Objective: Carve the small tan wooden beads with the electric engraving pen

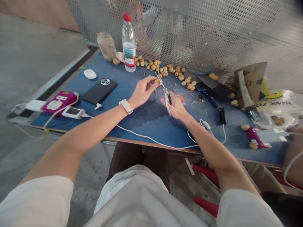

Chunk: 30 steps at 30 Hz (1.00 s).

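Note:
My left hand (143,91), with a pale band on the wrist, is closed in a pinch on a small tan, nut-like piece (157,81). My right hand (176,105) grips a scissor-like hand tool (167,100) with a pale curved handle. Its thin metal end points up and away from me, right beside the tan piece. Whether the tips touch the piece I cannot tell. Behind both hands lies a row of similar tan pieces (163,70) along the perforated screen. Small scraps (181,97) litter the blue tabletop (146,116) near my right hand.
Left on the table are a water bottle (129,52), a jar (106,46), a phone (100,90), a white case (90,74) and a purple power strip (59,102). A white cable (146,136) crosses the front. Bags (276,107) lie right, near another person's arm (293,151).

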Each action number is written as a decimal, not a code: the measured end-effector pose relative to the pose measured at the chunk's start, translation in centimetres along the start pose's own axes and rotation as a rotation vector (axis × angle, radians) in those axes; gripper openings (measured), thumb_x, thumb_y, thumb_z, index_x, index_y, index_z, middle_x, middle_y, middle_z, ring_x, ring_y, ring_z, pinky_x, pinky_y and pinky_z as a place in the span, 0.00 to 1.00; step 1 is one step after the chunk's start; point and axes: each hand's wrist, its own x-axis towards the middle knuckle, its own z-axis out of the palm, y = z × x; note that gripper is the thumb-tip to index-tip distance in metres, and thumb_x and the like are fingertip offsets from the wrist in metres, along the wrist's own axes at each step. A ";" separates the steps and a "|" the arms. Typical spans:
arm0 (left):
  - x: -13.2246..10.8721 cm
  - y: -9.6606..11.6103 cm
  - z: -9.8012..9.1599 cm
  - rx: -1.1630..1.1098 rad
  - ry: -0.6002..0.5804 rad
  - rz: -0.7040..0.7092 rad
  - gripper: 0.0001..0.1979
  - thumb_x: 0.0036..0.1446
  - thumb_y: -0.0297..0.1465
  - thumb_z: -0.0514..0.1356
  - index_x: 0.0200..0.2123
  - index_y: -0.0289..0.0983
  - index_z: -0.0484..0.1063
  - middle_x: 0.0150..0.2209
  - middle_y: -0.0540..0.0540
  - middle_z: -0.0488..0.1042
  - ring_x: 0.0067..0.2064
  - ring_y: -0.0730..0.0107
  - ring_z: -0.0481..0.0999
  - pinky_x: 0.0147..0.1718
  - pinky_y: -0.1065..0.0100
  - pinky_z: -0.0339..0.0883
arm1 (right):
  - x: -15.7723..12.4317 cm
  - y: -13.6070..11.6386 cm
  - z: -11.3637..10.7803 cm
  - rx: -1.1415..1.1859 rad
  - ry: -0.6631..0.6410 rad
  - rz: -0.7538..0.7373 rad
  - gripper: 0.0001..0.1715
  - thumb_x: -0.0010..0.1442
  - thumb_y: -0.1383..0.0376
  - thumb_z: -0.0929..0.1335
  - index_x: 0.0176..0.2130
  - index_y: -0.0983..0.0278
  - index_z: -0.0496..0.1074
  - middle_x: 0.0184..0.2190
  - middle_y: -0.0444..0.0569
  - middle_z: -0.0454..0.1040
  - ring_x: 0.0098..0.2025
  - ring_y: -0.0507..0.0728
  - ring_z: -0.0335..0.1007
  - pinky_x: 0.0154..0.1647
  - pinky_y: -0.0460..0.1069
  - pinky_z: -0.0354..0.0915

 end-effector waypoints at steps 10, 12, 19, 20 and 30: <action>0.1 0.0 -0.4 0.098 -0.006 0.062 0.37 0.82 0.71 0.61 0.59 0.43 0.84 0.48 0.40 0.90 0.44 0.57 0.91 0.50 0.55 0.86 | -0.4 -0.4 0.1 -0.040 -0.029 0.029 0.42 0.78 0.19 0.65 0.47 0.51 0.60 0.39 0.52 0.77 0.47 0.73 0.80 0.53 0.66 0.74; 0.1 -0.1 -0.4 0.104 -0.006 0.071 0.37 0.83 0.71 0.61 0.59 0.43 0.84 0.48 0.40 0.89 0.45 0.56 0.92 0.51 0.54 0.87 | -0.5 -0.5 0.1 -0.057 -0.026 0.040 0.40 0.79 0.21 0.66 0.47 0.52 0.61 0.39 0.53 0.78 0.48 0.74 0.81 0.53 0.66 0.73; -0.1 0.8 -0.3 0.052 0.018 -0.051 0.28 0.82 0.63 0.68 0.57 0.45 0.85 0.47 0.41 0.88 0.52 0.50 0.94 0.57 0.51 0.88 | -0.2 -0.3 0.1 -0.078 -0.012 0.053 0.35 0.81 0.27 0.69 0.45 0.52 0.61 0.39 0.56 0.79 0.49 0.75 0.81 0.53 0.65 0.73; -0.1 0.9 -0.3 0.032 0.027 -0.071 0.27 0.82 0.63 0.70 0.56 0.45 0.85 0.46 0.41 0.88 0.53 0.50 0.94 0.57 0.51 0.88 | -0.2 -0.3 0.0 -0.083 -0.014 0.057 0.35 0.81 0.28 0.69 0.45 0.52 0.61 0.39 0.56 0.79 0.50 0.76 0.81 0.53 0.65 0.73; -0.1 0.6 -0.2 0.011 0.011 -0.093 0.28 0.81 0.65 0.69 0.54 0.45 0.84 0.46 0.41 0.88 0.51 0.50 0.93 0.56 0.51 0.88 | -0.1 -0.1 0.4 -0.103 0.038 0.057 0.34 0.79 0.29 0.70 0.44 0.52 0.62 0.37 0.57 0.80 0.47 0.75 0.81 0.51 0.64 0.72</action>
